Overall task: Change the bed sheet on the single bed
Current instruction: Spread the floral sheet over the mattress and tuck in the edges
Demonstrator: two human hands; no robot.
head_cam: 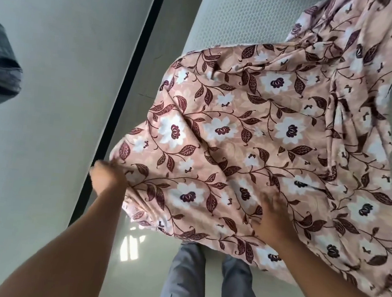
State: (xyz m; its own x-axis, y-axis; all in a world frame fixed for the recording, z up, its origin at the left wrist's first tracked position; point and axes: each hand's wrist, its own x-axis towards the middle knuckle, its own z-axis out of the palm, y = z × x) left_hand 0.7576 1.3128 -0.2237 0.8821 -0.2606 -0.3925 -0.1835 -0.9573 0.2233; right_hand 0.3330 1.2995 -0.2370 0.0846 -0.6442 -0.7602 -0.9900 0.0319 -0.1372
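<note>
I pinch the floral sheet's [251, 139] near edge with my left hand [107, 175], right hand [272, 219] flat on it, its length running away over the mattress [240, 15].

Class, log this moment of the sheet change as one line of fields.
step: spreading sheet | left hand: grips sheet edge | right hand: on sheet, blurred | mattress: partly bare

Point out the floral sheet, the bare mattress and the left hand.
floral sheet [264, 136]: head view, on the spread middle of the cloth.
bare mattress [240, 15]: head view, on the uncovered textured top.
left hand [107, 175]: head view, on the back of the hand gripping the sheet's edge.
</note>
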